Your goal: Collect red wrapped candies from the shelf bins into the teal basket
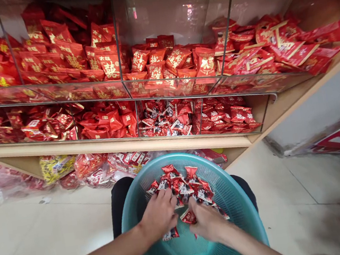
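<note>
Several red, white and black candy packets [185, 188] lie heaped in a teal plastic basket [236, 194] between my knees. My left hand [158, 214] is inside the basket with its fingers curled down at the heap's left side. What those fingers hold, if anything, is hidden. Just below its thumb a loose candy packet [171, 233] shows. My right hand [207, 220] is closed at the heap's near right side, and a red packet [187, 216] pokes out between its fingers and thumb. Both hands are slightly blurred.
Ahead stands a wooden shelf [172, 142] with glass-walled compartments of red packets [73, 54]. Plastic bags of sweets, one a yellow bag [57, 168], lie beneath it. My dark-trousered knee [117, 202] touches the basket's left side. Pale floor tiles [293, 194] surround me.
</note>
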### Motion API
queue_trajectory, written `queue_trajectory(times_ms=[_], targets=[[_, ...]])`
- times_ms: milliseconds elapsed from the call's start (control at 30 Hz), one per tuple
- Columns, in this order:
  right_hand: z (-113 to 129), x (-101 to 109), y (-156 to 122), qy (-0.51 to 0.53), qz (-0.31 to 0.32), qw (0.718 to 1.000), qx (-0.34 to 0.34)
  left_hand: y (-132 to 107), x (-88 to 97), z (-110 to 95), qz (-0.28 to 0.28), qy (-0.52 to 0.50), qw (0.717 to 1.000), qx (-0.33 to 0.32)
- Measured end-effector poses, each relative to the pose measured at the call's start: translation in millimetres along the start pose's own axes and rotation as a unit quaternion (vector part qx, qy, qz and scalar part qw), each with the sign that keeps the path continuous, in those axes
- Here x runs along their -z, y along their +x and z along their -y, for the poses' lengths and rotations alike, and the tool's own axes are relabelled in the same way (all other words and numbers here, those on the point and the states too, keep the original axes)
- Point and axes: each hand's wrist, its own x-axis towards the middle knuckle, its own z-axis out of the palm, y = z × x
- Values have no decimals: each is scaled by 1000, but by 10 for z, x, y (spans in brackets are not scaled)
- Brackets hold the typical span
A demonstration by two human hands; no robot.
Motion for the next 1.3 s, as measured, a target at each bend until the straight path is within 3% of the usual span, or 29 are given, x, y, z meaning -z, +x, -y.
queue_trajectory(times_ms=[133,200,300,467,667,800,967,1067,1300], targets=[[-151,467,12,41,-70,996,21,-169,-264,-71,114,21,993,-20],[-162,628,155,31,-131,991,6,-156,-397,-66,123,41,991,-31],[-84,700,449,2,-179,983,-35,-118,-563,-61,97,68,992,-43],[-27,595,660,-13,-212,977,-36,-138,-681,-63,64,101,991,-65],[-467,379,441,74,-339,938,7,-191,-683,-81,3,115,991,-73],[-703,140,394,124,-369,921,17,-161,-615,-134,-23,138,986,-90],[-740,85,404,133,-379,915,25,-53,-279,-54,50,66,990,-116],[-720,120,400,127,-372,919,19,-58,-133,18,90,22,992,-86],[-668,86,421,111,-360,926,24,-162,-318,-152,86,13,993,-78]])
